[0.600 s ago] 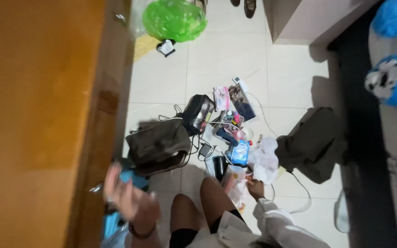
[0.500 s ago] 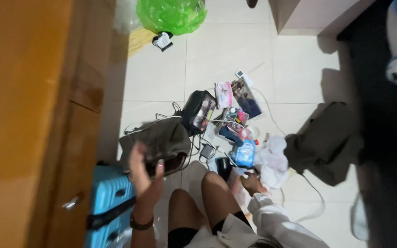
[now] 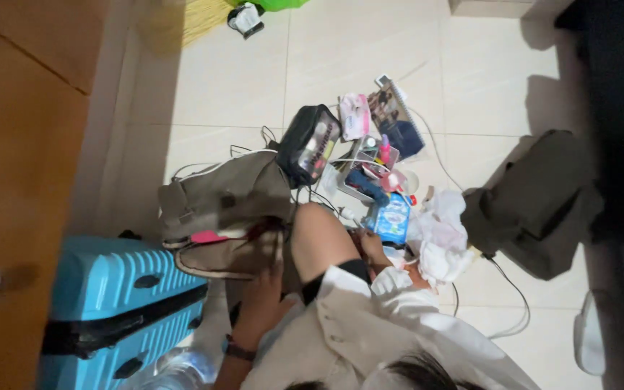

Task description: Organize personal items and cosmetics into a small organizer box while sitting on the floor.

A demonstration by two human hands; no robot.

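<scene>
While I crouch over the pile on the floor tiles (image 3: 240,87), the head view, my only one, gives me this: my left hand (image 3: 265,289) is down at the near edge of the olive-brown bag (image 3: 229,209), fingers on its lower flap, though I cannot tell whether they grip it or just rest there. The bag lies slumped against the ribbed turquoise suitcase (image 3: 120,303), which stands shut by the wooden cabinet (image 3: 16,180) along the floor's left edge.

My right hand (image 3: 371,249) reaches past my knee (image 3: 319,231) to the blue-and-white soft pack (image 3: 391,220); the fingers curl around something small beside it, too blurred to name.

As I judge it, the sorting is barely halfway: most things are out loose on the tiles, the bag gapes, and cables trail everywhere.

Packages now. A black pouch with a clear window (image 3: 308,152) sits just beyond the bag. Beside it lie a pink-printed flat packet (image 3: 354,115) and a spiral notebook with a dark picture cover (image 3: 397,119). A clear tray of small bottles (image 3: 370,173) stands between those and the blue pack. Crumpled white plastic (image 3: 438,238) lies right of the pack, then a dark grey bag (image 3: 536,202) toward the floor's right edge, with a white cable (image 3: 507,289) running near it.
</scene>
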